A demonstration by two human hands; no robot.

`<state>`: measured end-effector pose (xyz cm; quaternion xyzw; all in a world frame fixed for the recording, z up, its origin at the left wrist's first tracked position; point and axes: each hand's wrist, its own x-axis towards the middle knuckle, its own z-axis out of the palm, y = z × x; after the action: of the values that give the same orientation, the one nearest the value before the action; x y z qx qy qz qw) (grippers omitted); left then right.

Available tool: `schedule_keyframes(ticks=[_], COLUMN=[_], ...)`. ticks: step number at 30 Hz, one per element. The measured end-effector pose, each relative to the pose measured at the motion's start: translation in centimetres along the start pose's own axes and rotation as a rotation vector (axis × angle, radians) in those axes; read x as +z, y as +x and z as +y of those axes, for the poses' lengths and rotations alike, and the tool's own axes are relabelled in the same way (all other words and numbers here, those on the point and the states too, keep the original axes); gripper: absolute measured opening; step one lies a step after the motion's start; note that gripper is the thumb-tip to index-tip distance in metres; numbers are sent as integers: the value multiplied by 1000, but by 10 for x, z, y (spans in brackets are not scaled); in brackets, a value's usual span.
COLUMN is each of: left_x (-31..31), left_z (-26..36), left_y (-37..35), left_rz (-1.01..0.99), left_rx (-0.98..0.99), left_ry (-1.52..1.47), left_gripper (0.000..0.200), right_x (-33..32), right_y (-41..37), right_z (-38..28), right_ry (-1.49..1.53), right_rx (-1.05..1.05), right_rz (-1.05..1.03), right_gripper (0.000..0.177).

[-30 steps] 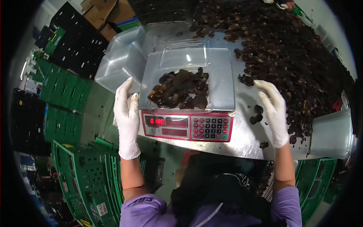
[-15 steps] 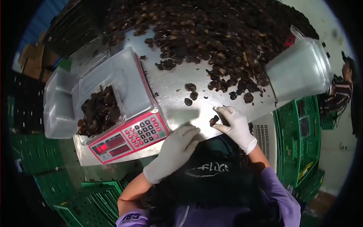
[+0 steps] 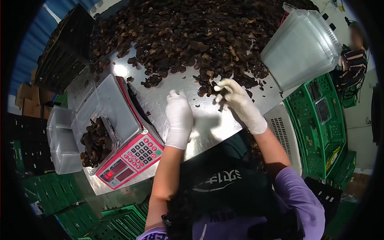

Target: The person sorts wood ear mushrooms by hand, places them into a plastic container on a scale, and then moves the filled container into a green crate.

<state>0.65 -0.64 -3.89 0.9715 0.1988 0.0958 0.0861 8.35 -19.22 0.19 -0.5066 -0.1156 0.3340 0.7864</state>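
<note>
My left hand [image 3: 179,118], in a white glove, is palm down over the metal table [image 3: 204,132], right of the scale [image 3: 136,154]. Its fingers are bent downward, and whatever lies beneath them is hidden. My right hand [image 3: 242,105], also gloved, is at the near edge of the pile of dark fungus pieces [image 3: 180,40]. Its fingers curl round a dark piece, partly hidden. On the scale stands a clear tray whose dark pieces [image 3: 96,142] form a heap; the red display [image 3: 108,175] is lit.
Stacked clear trays [image 3: 302,48] stand at the table's right. More clear containers [image 3: 62,140] are left of the scale. A dark crate [image 3: 66,48] is at the back left. Green crates [image 3: 320,128] and a person [image 3: 352,64] are to the right.
Both hands have moved forward, my left over the place where several loose pieces lay, my right to the pile's edge. The camera view has turned and shifted.
</note>
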Motion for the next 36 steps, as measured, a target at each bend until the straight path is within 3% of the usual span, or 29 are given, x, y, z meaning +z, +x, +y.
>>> schedule_keyframes(ticks=[1,2,5,6,7,9,11,14,15,17,21,23,26,29,31,33,34,35,36], left_x=[5,10,-5,-17,-32,-71,-115,-167,-180,-196,-196,-189,-180,-183,-188,-199,-197,-192,-189], left_z=[-2,-4,-6,-5,-4,-2,-11,-57,-76,-108,-151,-148,-149,-157,-173,-196,-214,-236,-262], left_y=[4,7,10,9,4,-15,-37,-78,-91,-113,-130,-127,-125,-125,-130,-132,-132,-130,-129], left_rz=[1,65,130,126,133,303,448,649,733,848,741,664,552,641,711,769,780,788,689], left_rx=[3,18,7,-13,-16,35,75,-80,-143,-304,-262,-274,-253,-94,-125,-238,-344,-446,-548], left_ry=[2,-21,-91,-144,-142,-345,-432,-379,-320,-231,-161,-110,-56,-27,-87,-63,-211,-358,-463], left_gripper=[30,24,15,12,12,13,19,23,24,25,30,54,70,64,55,47,48,49,51], right_x=[2,9,20,24,20,15,17,41,50,81,185,232,289,308,304,298,293,284,277], right_y=[11,17,41,46,52,64,61,55,56,56,59,62,71,79,80,80,77,79,74], right_z=[-1,-11,6,9,19,29,27,17,14,2,-14,-9,14,38,46,38,27,22,14], right_ry=[-60,-324,-1321,-1521,-1604,-1693,-1619,-1309,-1216,-950,-609,-623,-848,-1025,-935,-719,-566,-591,-540], right_rx=[12,60,-279,-323,-446,-404,-594,-653,-504,-418,-434,-522,-606,-678,-739,-674,-471,-603,-498], right_rz=[1,12,111,117,128,62,66,180,149,3,-253,-345,-461,-675,-758,-791,-789,-755,-707], right_gripper=[25,19,16,19,14,9,5,7,7,7,7,9,10,19,34,47,50,49,48])
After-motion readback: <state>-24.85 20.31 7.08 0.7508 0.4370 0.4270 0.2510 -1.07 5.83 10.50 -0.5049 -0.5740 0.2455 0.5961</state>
